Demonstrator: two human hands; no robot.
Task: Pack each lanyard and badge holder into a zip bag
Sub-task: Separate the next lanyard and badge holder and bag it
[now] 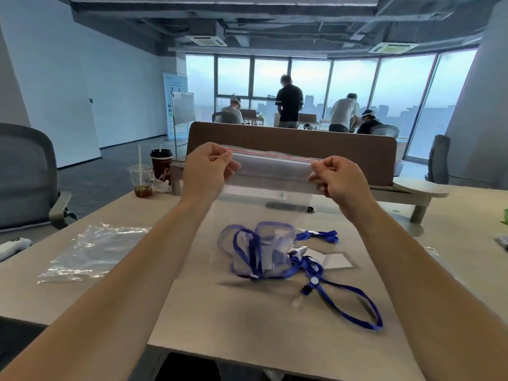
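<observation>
A clear zip bag (272,171) with a red seal line hangs in the air above the table. My left hand (206,167) pinches its top left corner and my right hand (339,176) pinches its top right corner. Inside the bag's lower part lie a clear badge holder (270,248) with a blue rim and a coiled blue lanyard (248,253). Another blue lanyard (346,294) with a black clip lies loose on the table just right of the bag's bottom, and a third blue strap (319,235) shows behind it.
A flat pile of empty zip bags (90,251) lies on the table at the left. Two drink cups (149,171) stand at the far left edge. A brown desk divider (294,141) runs across the back. An office chair (24,177) stands left; several people work in the distance.
</observation>
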